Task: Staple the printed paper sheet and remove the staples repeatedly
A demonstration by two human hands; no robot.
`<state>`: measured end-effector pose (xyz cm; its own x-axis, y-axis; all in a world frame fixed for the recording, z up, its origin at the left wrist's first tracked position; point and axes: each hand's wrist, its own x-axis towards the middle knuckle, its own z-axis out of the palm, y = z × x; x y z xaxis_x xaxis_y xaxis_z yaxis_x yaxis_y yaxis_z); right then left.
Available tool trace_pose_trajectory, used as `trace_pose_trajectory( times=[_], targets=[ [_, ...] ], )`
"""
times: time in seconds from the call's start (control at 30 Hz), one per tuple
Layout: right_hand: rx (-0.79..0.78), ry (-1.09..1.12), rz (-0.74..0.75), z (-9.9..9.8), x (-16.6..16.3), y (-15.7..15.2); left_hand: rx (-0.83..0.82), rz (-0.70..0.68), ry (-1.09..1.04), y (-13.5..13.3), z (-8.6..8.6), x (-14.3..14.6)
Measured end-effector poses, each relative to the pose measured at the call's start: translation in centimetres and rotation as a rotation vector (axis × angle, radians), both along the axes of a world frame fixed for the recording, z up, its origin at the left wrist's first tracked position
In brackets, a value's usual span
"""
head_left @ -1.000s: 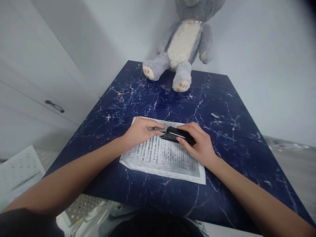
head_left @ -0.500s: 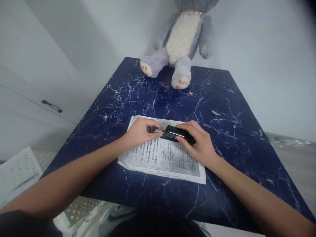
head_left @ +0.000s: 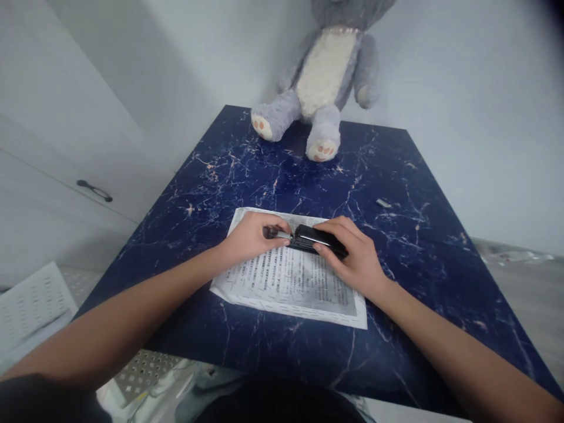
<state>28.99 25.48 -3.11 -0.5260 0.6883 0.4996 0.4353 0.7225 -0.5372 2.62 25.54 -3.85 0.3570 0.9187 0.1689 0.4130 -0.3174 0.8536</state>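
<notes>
A black stapler (head_left: pixel 321 238) lies across a printed sheaf of paper (head_left: pixel 286 282) on the table. My right hand (head_left: pixel 352 249) is closed around its right part, thumb on the near side and fingers over the top. At the stapler's left end, my left hand (head_left: pixel 253 238) is closed in a pinch, thumb and forefinger on a narrow silver strip (head_left: pixel 282 234) that reaches to the black body. From this view I cannot tell if it is a row of staples or part of the stapler.
A grey plush bear (head_left: pixel 326 76) sits at the back of the dark blue marbled table (head_left: pixel 273 170). To the right lies a small pale piece (head_left: pixel 383 203). A white cabinet with a dark handle (head_left: pixel 94 191) stands at left, above a white perforated item (head_left: pixel 37 305).
The view has shifted very slightly. Both hands keep their places on the stapler and the silver strip, with hardly any visible movement.
</notes>
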Motion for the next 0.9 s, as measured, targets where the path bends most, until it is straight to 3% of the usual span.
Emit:
trace_pose_trajectory(
  times=[0.13,0.27,0.4,0.67,0.9],
  targets=[
    [0.006,0.002,-0.002,0.0,0.0,0.0,0.026,-0.024,0.020,0.2,0.6,-0.4],
    [-0.017,-0.043,-0.018,-0.6,0.3,0.2,0.096,-0.196,0.114,1.1,1.6,-2.2],
    [-0.081,-0.033,-0.046,-0.9,0.7,0.4,0.053,-0.317,0.153,2.0,1.8,-3.8],
    [-0.117,0.052,0.238,0.9,-0.3,-0.9,0.047,-0.294,0.003,-0.1,1.9,-0.8],
    [-0.178,0.059,0.227,0.7,-1.2,-1.1,0.110,-0.232,0.013,-0.1,2.4,-0.6]
  ],
)
